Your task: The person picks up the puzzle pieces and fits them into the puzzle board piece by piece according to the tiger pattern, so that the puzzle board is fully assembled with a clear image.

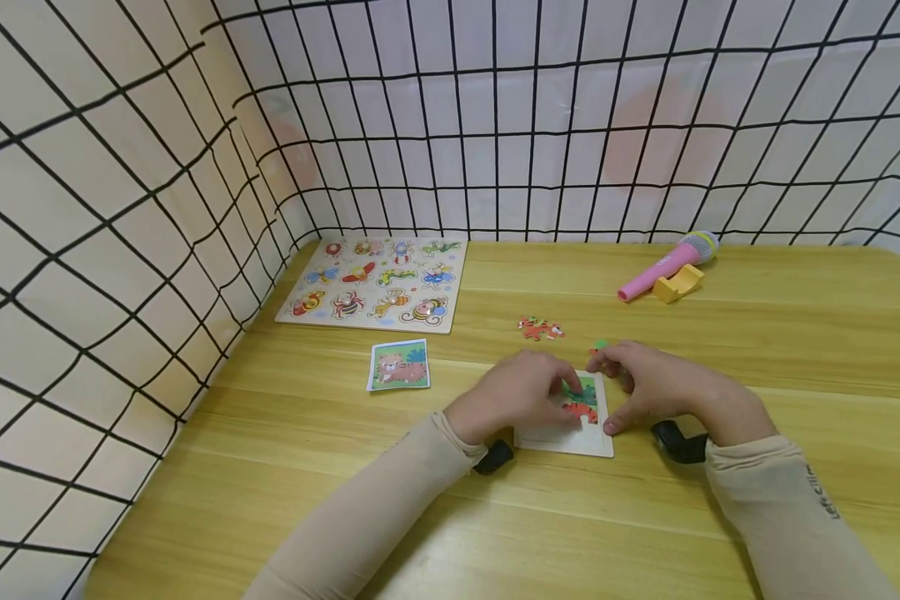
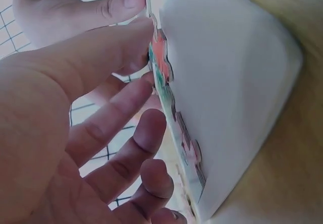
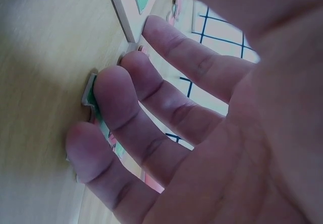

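Left hand (image 1: 521, 393): fingers parted, touching puzzle pieces (image 1: 582, 411) in the white tray (image 1: 558, 442) | right hand (image 1: 663, 387): fingers spread, loosely bent at the tray's right edge | tray: on the counter (image 1: 817, 350), partly beneath left hand

Head cam bright w/ soft shadows on table (image 1: 817, 350), wrist cams hazier & blurry.

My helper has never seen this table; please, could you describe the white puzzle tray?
On the wooden table, find the left hand. Partly under it lies the white puzzle tray. Unlike the larger picture board, it is only partly filled.
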The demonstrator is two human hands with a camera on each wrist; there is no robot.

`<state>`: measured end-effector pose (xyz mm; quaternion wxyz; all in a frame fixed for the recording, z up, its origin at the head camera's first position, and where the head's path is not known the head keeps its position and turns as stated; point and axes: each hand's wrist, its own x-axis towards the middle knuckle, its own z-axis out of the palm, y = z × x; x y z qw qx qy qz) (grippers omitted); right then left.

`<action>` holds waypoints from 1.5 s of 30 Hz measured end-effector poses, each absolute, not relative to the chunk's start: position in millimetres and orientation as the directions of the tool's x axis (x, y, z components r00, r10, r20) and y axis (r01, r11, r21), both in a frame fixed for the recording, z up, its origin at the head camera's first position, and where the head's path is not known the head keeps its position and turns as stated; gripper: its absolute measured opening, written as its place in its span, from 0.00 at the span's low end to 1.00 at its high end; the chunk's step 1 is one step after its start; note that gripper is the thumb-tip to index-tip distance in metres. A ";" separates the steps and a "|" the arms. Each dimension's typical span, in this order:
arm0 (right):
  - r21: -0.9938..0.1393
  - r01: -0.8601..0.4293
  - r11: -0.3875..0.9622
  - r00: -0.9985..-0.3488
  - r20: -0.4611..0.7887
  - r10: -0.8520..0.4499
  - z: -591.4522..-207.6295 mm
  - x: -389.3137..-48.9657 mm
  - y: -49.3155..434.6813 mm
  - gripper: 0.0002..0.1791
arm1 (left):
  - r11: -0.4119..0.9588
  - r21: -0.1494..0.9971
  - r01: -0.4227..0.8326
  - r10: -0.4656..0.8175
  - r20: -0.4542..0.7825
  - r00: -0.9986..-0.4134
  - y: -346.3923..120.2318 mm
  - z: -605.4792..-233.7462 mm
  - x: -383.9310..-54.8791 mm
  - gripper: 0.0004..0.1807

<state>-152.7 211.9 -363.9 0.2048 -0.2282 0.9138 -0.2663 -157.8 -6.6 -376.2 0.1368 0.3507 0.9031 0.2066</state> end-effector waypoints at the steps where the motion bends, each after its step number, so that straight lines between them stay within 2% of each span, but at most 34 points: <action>1: -0.580 -0.309 0.754 -0.811 -0.253 -0.527 -364.0 -152.7 212.2 0.43 | 0.667 0.469 0.579 0.691 -0.099 -0.716 -6.7 -376.2 -157.7 0.16; 12: -0.580 -0.313 0.752 -0.812 -0.246 -0.529 -365.1 -153.9 212.5 0.43 | 0.661 0.396 0.638 0.715 -0.074 -0.695 -4.0 -376.4 -155.5 0.13; 23: -0.572 -0.315 0.758 -0.810 -0.255 -0.528 -365.1 -154.1 212.7 0.44 | 0.615 0.305 0.727 0.771 -0.041 -0.636 -3.0 -376.1 -153.0 0.10; 30: -0.570 -0.311 0.761 -0.811 -0.258 -0.525 -366.1 -154.7 212.6 0.44 | 0.622 0.295 0.725 0.768 -0.047 -0.639 -1.8 -378.2 -152.4 0.09; 33: -0.573 -0.314 0.756 -0.810 -0.254 -0.529 -366.7 -154.5 213.0 0.44 | 0.630 0.357 0.689 0.752 -0.061 -0.656 -2.8 -378.0 -153.2 0.09; 38: -0.574 -0.313 0.757 -0.810 -0.254 -0.528 -366.2 -153.4 212.6 0.43 | 0.669 0.509 0.541 0.675 -0.113 -0.729 -8.4 -378.5 -160.5 0.11; 45: -0.552 -0.299 0.778 -0.816 -0.274 -0.508 -365.9 -152.6 211.2 0.44 | 0.641 0.653 0.404 0.598 -0.093 -0.796 -25.2 -382.7 -182.1 0.17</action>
